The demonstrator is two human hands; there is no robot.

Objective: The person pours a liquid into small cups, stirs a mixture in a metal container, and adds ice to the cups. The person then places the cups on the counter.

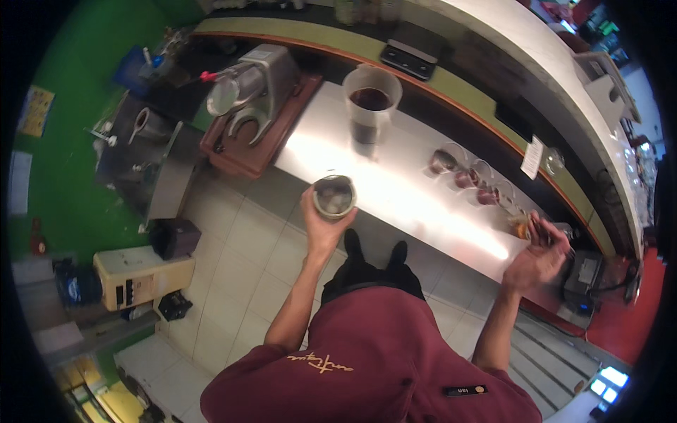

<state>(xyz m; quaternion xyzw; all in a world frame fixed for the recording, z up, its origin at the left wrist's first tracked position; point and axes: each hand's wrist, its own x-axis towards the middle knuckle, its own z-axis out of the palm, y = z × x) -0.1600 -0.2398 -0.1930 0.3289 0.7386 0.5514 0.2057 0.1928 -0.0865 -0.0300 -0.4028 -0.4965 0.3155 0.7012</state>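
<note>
My left hand is wrapped around a cup at the counter's front edge. Ice cubes and a dark interior show through the cup's open top. My right hand is raised over the right end of the steel counter, beside the end of a row of small clear containers. Its fingers are bent and motion-blurred, so whether they hold anything is unclear. Reddish contents show in several of those containers. A tall translucent pitcher with dark liquid stands upright beyond the cup.
A metal machine with a fork-shaped holder rests on a brown plastic box at the left. On the shelf behind are a digital scale and a paper slip. A black device sits at the far right, with cables.
</note>
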